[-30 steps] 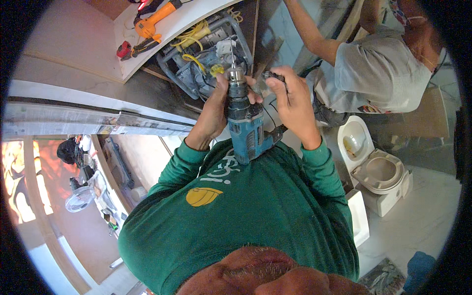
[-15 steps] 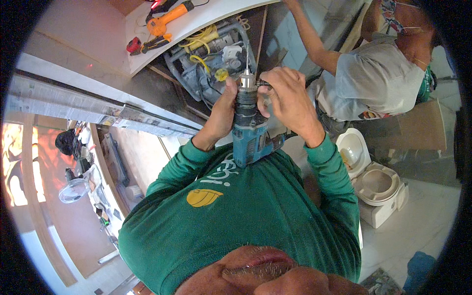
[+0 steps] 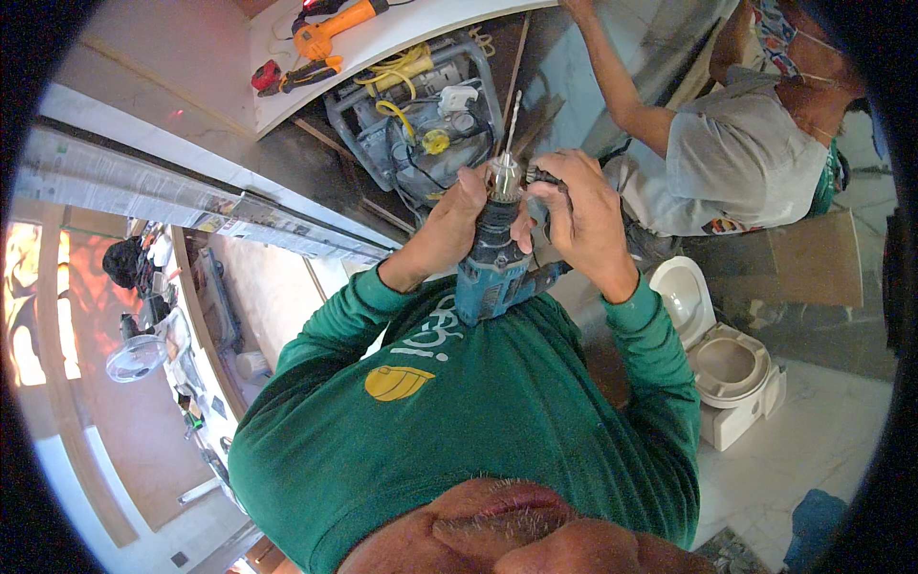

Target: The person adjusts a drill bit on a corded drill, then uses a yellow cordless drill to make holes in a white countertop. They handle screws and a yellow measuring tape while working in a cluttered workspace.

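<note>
A teal and black power drill (image 3: 486,287) rests its rear end against my green shirt, nose pointing away from me. A silver drill bit (image 3: 514,120) stands out of its metal chuck (image 3: 504,179). My left hand (image 3: 445,228) is wrapped round the drill's front from the left, thumb up beside the chuck. In my right hand (image 3: 590,212) I grip a dark chuck key (image 3: 549,179), its head close to the chuck's right side. Whether key and chuck touch, I cannot tell.
Beyond the drill sits a tubular-framed machine (image 3: 421,115) with yellow cables. An orange heat gun (image 3: 330,33) and pliers (image 3: 304,75) lie on a white shelf (image 3: 421,21). A co-worker in a grey shirt (image 3: 736,158) is at the right, near a toilet (image 3: 732,364).
The drill's nose has tipped to the right, and both hands have shifted slightly right with it. The chuck key's head has drawn a little away from the chuck and turned.
</note>
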`<state>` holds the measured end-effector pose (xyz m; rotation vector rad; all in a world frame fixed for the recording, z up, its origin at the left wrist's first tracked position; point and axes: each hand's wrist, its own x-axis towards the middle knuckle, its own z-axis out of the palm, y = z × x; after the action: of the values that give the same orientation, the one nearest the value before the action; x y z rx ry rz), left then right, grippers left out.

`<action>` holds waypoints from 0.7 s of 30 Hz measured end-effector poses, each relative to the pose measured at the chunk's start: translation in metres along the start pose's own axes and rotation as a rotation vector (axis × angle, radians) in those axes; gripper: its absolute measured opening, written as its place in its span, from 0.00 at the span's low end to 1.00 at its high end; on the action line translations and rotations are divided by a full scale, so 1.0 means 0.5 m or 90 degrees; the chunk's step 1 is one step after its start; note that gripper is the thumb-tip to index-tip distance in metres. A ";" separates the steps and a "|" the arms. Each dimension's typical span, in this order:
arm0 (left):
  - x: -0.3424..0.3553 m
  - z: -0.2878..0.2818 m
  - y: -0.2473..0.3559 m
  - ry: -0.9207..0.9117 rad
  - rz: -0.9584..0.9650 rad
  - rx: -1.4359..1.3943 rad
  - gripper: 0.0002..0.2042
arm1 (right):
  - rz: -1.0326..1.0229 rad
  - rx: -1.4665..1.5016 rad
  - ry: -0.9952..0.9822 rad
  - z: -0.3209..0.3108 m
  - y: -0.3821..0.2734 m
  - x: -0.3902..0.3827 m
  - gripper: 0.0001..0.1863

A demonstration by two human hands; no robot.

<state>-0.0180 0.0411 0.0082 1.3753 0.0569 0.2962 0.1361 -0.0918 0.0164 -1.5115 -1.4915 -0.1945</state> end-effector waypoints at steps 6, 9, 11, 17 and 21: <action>-0.004 0.002 0.012 -0.001 0.056 0.060 0.43 | -0.025 -0.029 -0.043 -0.013 -0.012 -0.003 0.17; -0.007 0.001 0.009 -0.002 0.052 0.033 0.41 | -0.047 -0.054 -0.031 -0.010 -0.015 -0.004 0.19; -0.006 0.000 0.008 -0.007 0.058 0.029 0.41 | -0.074 -0.090 -0.036 -0.012 -0.022 0.002 0.20; -0.003 -0.021 0.008 -0.068 0.020 -0.020 0.43 | -0.145 -0.159 -0.102 -0.027 -0.010 0.028 0.23; 0.001 -0.018 0.008 -0.124 0.072 0.002 0.44 | -0.141 -0.088 -0.136 -0.038 0.009 0.025 0.24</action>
<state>-0.0200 0.0506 0.0104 1.4066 -0.1828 0.2556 0.1522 -0.0954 0.0327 -1.5108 -1.8497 -0.2786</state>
